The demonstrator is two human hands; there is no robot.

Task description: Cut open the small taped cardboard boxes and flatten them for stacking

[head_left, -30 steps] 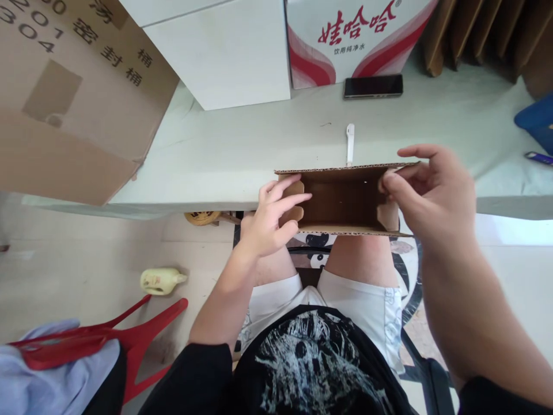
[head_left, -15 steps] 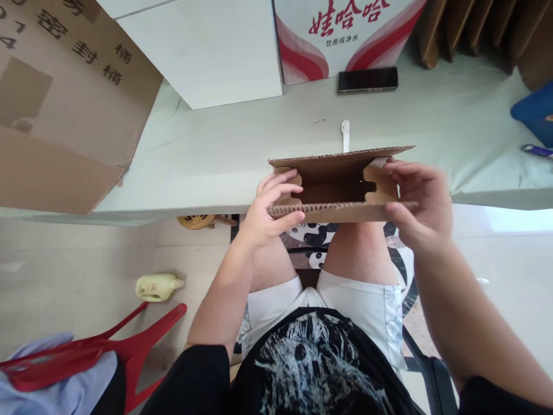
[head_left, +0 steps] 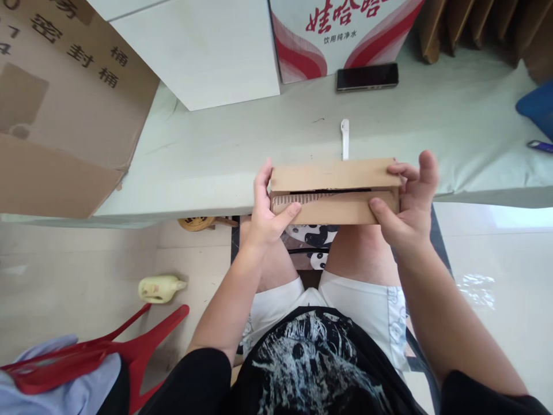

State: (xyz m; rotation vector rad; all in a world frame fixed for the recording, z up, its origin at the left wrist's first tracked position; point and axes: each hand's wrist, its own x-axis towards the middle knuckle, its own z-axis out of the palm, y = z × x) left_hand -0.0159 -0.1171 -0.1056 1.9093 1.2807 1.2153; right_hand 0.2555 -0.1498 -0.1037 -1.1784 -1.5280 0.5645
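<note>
Above my knees, at the table's front edge, I hold a small brown cardboard box [head_left: 334, 178] between both hands. Its two long flaps are folded inward over the top, and a narrow dark gap runs between them. The near flap shows a torn strip with bare corrugation on its left. My left hand [head_left: 270, 204] grips the left end, thumb pressing on the near flap. At the right end, my right hand [head_left: 408, 207] has its thumb on the near flap and a finger at the far flap's corner. Just beyond the box lies a white box cutter-like tool [head_left: 344, 139], its front end meeting the box's edge.
A black phone [head_left: 367, 77] lies before a red-and-white carton [head_left: 341, 40]. A white box [head_left: 203, 52] and a large brown carton [head_left: 73, 109] stand at the left. Folded cardboard [head_left: 475, 23] and a blue object [head_left: 538, 109] are at the right. A red chair [head_left: 142, 346] stands lower left.
The box's long flaps were standing up with the inside showing; now they are folded down over the opening. Both thumbs have moved onto the near flap, and my right hand has shifted slightly left.
</note>
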